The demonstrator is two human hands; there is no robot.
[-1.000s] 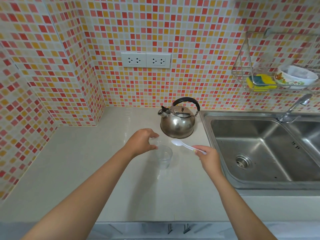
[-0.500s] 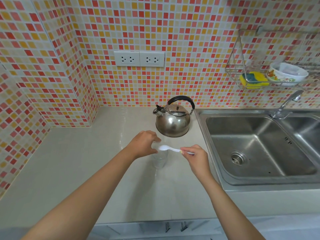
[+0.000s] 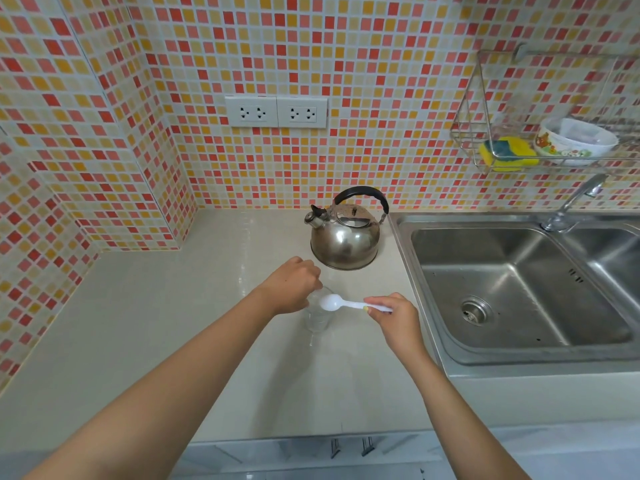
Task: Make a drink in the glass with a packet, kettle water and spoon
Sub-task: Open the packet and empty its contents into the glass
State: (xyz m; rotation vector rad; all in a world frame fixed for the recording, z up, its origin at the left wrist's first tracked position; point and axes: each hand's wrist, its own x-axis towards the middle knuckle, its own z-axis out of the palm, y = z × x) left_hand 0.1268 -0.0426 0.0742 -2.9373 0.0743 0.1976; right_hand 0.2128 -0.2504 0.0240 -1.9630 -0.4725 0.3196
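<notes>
One glass (image 3: 319,313), one white spoon (image 3: 341,304) and one steel kettle (image 3: 345,233) are out on the pale surface (image 3: 145,334). The left hand (image 3: 292,284) curls its fingers round the glass rim. The right hand (image 3: 393,315) pinches the spoon handle, bowl over the glass mouth. A second ago the spoon was off to the right, beside the kettle; now it has swung over the glass.
</notes>
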